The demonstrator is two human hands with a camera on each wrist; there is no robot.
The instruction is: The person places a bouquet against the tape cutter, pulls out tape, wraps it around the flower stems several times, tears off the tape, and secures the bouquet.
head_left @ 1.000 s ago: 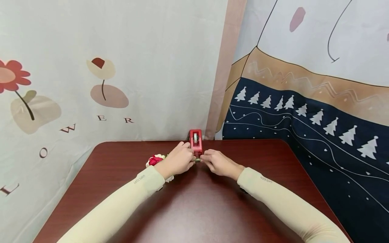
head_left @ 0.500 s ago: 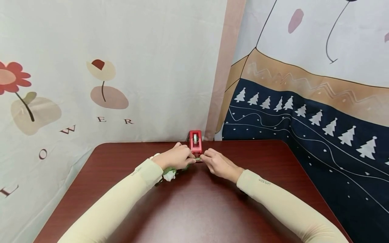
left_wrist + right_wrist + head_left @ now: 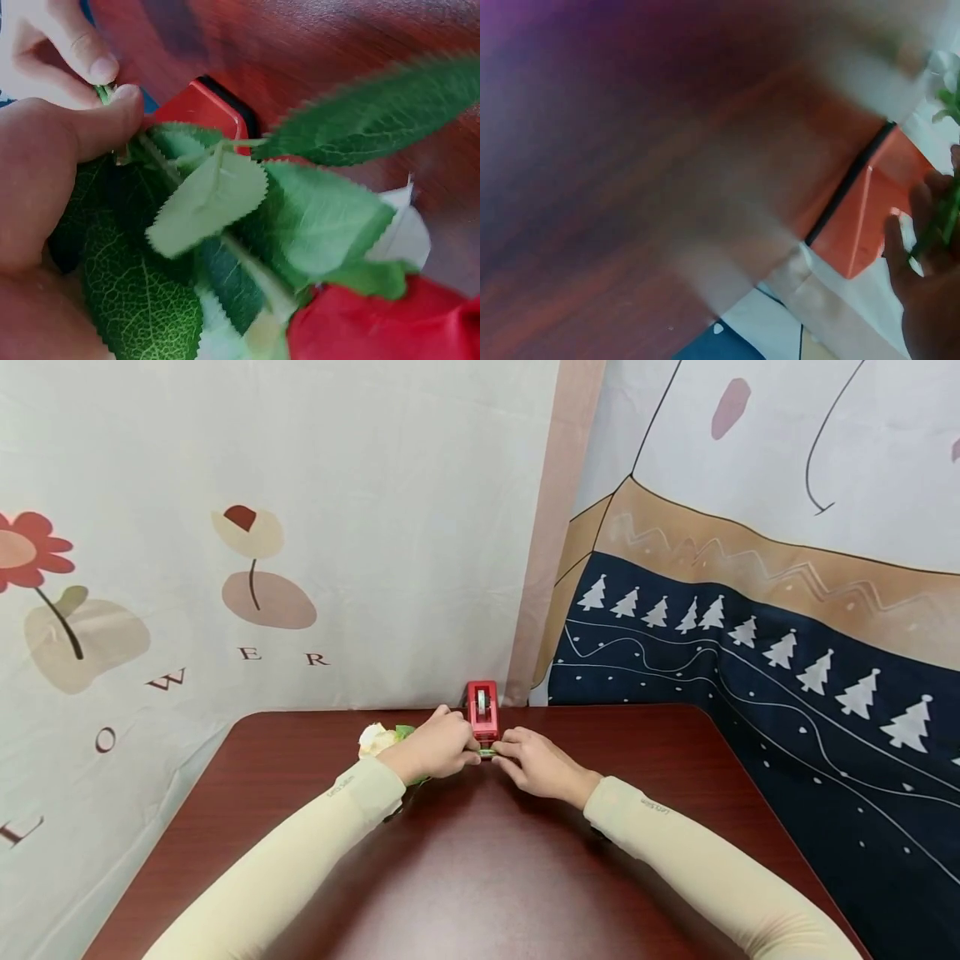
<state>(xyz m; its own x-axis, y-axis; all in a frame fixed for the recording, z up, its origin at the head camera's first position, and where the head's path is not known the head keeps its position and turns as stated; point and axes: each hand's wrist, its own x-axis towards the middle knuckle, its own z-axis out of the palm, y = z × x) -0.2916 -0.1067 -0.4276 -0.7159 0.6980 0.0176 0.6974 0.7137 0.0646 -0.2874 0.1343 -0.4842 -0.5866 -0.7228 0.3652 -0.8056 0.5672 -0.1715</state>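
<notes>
My left hand [image 3: 441, 747] grips a bunch of artificial flowers by its green stems [image 3: 486, 751], just in front of a red tape dispenser [image 3: 483, 728]. A cream-white flower [image 3: 375, 740] shows beyond the left wrist in the head view. Close up in the left wrist view are a red flower [image 3: 390, 322] and serrated green leaves [image 3: 214, 199], with the thumb pressed on the stems. My right hand [image 3: 538, 764] pinches the stem ends, its fingertips close to the left hand's. Whether tape lies around the stems is too small to tell.
The dark red-brown table [image 3: 495, 877] has its far edge against a printed curtain [image 3: 390, 527]. The dispenser stands at that edge, with a tape roll [image 3: 482, 700] in it. A navy curtain with white trees [image 3: 675, 643] hangs to the right.
The bunch has turned in my hands: the red flower by the left wrist has gone from the head view, and a cream-white one now shows there. Both hands stay almost in place.
</notes>
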